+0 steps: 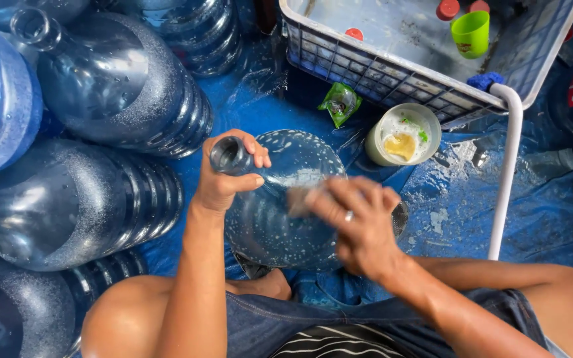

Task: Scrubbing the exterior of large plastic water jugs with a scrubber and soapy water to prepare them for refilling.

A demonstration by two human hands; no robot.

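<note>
While the left hand (pixel 223 182) has its fingers (pixel 257 154) clamped around the neck of a soapy clear water jug (pixel 280 199), the right hand (pixel 356 222) presses a blurred scrub pad (pixel 298 201) under closed fingers against the jug's shoulder. Beyond them stands a white soap tub (pixel 404 134).

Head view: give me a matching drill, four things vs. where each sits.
Things:
1. left hand
2. right hand
3. green cup
4. white bowl

Places:
A. inside the white crate
B. on the blue tarp, beside the crate
C. gripping the bottle neck
D. against the soapy bottle shoulder

Pairs: 1-C, 2-D, 3-A, 4-B
</note>
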